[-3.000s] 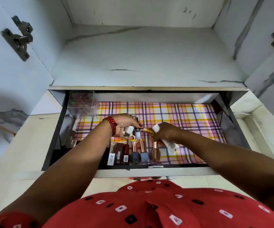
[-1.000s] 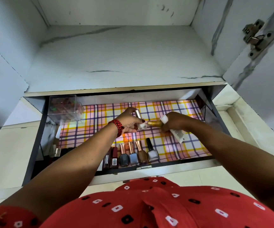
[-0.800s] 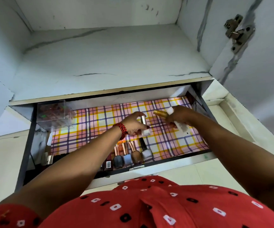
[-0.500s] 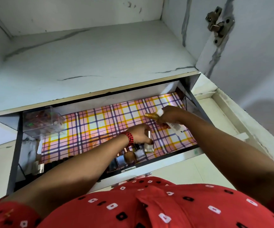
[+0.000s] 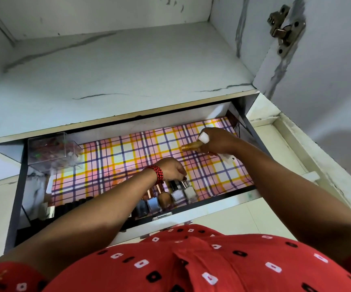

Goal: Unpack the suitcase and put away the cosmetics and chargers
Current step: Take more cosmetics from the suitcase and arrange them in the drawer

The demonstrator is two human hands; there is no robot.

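White polish bottle now stands in row, left hand pinching cap.

Bright even light, wide-angle edge warp

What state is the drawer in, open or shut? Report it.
Open: the drawer is pulled out past the shelf, exposing its plaid liner and nail polish bottles; the right hand holds a white tube over it.

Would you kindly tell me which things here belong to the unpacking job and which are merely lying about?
Job in hand: right hand gripping white tube and gold container; left hand at white nail polish bottle; nail polish row; drawer.
Lying about: clear plastic box; door hinge; shelf.
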